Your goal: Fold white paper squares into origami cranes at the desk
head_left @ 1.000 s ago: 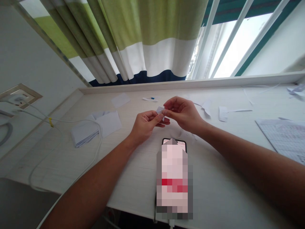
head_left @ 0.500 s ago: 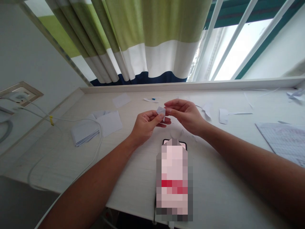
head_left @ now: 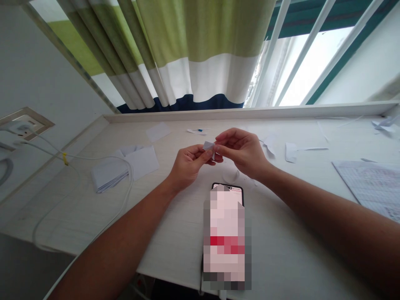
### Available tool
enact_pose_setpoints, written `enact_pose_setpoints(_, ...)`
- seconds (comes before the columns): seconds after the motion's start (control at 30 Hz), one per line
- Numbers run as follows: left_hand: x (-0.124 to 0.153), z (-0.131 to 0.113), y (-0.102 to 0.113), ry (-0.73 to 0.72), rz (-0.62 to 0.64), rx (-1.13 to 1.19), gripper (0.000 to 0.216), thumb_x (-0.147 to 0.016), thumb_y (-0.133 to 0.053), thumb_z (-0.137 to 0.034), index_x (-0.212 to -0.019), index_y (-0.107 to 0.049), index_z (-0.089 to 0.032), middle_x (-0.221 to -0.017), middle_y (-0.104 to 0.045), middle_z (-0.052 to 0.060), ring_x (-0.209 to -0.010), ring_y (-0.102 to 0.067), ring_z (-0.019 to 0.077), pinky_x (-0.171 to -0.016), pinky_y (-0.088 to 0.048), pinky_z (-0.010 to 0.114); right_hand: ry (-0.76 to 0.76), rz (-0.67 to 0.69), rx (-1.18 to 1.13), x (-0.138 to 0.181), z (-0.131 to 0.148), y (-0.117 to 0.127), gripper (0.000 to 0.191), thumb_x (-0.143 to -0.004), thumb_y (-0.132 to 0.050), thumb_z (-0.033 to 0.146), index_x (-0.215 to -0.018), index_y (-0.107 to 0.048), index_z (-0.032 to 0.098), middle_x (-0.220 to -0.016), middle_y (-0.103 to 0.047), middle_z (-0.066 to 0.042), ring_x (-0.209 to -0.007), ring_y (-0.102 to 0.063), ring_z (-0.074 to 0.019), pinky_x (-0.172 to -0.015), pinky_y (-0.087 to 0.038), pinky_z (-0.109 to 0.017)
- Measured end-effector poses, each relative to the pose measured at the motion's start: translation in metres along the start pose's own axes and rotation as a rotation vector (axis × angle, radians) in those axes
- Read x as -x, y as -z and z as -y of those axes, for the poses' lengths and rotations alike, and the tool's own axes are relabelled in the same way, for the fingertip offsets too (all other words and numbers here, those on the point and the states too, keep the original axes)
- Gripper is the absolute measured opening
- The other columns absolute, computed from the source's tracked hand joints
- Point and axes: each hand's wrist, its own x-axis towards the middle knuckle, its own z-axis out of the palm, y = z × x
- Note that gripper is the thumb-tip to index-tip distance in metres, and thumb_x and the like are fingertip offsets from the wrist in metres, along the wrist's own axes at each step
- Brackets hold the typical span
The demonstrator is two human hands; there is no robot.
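Observation:
A small folded piece of white paper [head_left: 208, 145] is held up over the middle of the desk. My left hand [head_left: 190, 166] pinches it between thumb and fingers from the left. From the right, my right hand [head_left: 243, 151] presses thumb and fingertips against the paper's right edge, with the other fingers curled above. The lower part of the paper is hidden behind my left thumb and fingers. Just below the hands lies a phone [head_left: 237, 192], its screen mostly blurred out by large pixels.
A stack of white paper [head_left: 109, 173] lies on the left, with a white cable [head_left: 130, 179] looping across it. Paper scraps [head_left: 291, 153] are scattered at the right, near a printed sheet [head_left: 365, 183]. A clear tape-like ring [head_left: 231, 176] sits above the phone. A curtain [head_left: 215, 75] hangs behind the desk.
The fingertips of my right hand have moved slightly left onto the paper, and its top edge now looks flatter and tilted. The whole view has shifted slightly.

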Motion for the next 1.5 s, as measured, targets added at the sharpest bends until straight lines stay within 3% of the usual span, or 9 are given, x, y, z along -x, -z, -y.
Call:
enact_pose_setpoints(0.4, 0.001, 0.004, -0.004, -0.004, -0.078, 0.018, 0.029, -0.086, -0.082, -0.044, -0.093, -0.077, -0.016, -0.085, -0.082, 0.007, -0.082, -0.079, 0.0214, -0.074, -0.06, 0.032, 0.023, -0.105, 0.005, 0.001, -0.002, -0.006, 0.028, -0.072, -0.09, 0.028, -0.09, -0.07, 0.02, -0.076, -0.074, 0.0, -0.065, -0.069, -0.0153, -0.06, -0.058, -0.03)
enact_pose_setpoints(0.6, 0.001, 0.001, -0.005, 0.044, -0.057, 0.051, 0.033, -0.078, -0.089, -0.039, -0.099, -0.078, -0.016, -0.09, -0.083, 0.008, -0.082, -0.08, 0.0219, -0.08, -0.061, 0.035, 0.023, -0.168, 0.01, 0.0, -0.006, -0.005, 0.025, -0.069, -0.088, 0.021, -0.088, -0.071, 0.02, -0.076, -0.074, 0.0, -0.07, -0.069, -0.0149, -0.066, -0.058, -0.03)
enact_pose_setpoints(0.77, 0.001, -0.002, -0.006, 0.061, -0.072, 0.065, 0.034, -0.075, -0.091, -0.039, -0.094, -0.077, -0.014, -0.086, -0.082, 0.008, -0.077, -0.079, 0.0221, -0.081, -0.061, 0.038, 0.032, -0.195, 0.021, 0.001, -0.007, -0.008, 0.024, -0.07, -0.087, 0.022, -0.086, -0.07, 0.021, -0.076, -0.074, 0.001, -0.071, -0.069, -0.0153, -0.067, -0.058, -0.03)
enact_pose_setpoints(1.13, -0.001, 0.008, -0.007, 0.028, -0.097, 0.069, 0.03, -0.08, -0.088, -0.035, -0.104, -0.08, -0.018, -0.091, -0.082, 0.006, -0.079, -0.074, 0.0156, -0.078, -0.059, 0.031, 0.024, -0.23, 0.031, -0.002, -0.008, -0.002, 0.024, -0.07, -0.088, 0.024, -0.086, -0.07, 0.021, -0.078, -0.073, 0.0, -0.076, -0.069, -0.0161, -0.075, -0.059, -0.034)
enact_pose_setpoints(1.37, 0.001, 0.003, -0.006, 0.087, -0.128, 0.071, 0.027, -0.074, -0.091, -0.036, -0.089, -0.082, -0.015, -0.081, -0.08, 0.006, -0.07, -0.07, 0.0146, -0.076, -0.059, 0.032, -0.018, -0.114, 0.029, -0.002, -0.012, -0.001, 0.037, -0.066, -0.096, 0.035, -0.092, -0.074, 0.02, -0.086, -0.076, -0.002, -0.078, -0.069, -0.0169, -0.073, -0.059, -0.033)
enact_pose_setpoints(1.5, 0.001, 0.0, -0.007, 0.117, -0.131, 0.051, 0.025, -0.073, -0.09, -0.034, -0.087, -0.081, -0.015, -0.08, -0.08, 0.006, -0.069, -0.07, 0.0146, -0.075, -0.058, 0.032, -0.021, -0.125, 0.038, -0.002, -0.014, -0.001, 0.04, -0.064, -0.098, 0.039, -0.091, -0.074, 0.02, -0.079, -0.073, -0.001, -0.074, -0.067, -0.0155, -0.069, -0.057, -0.031)
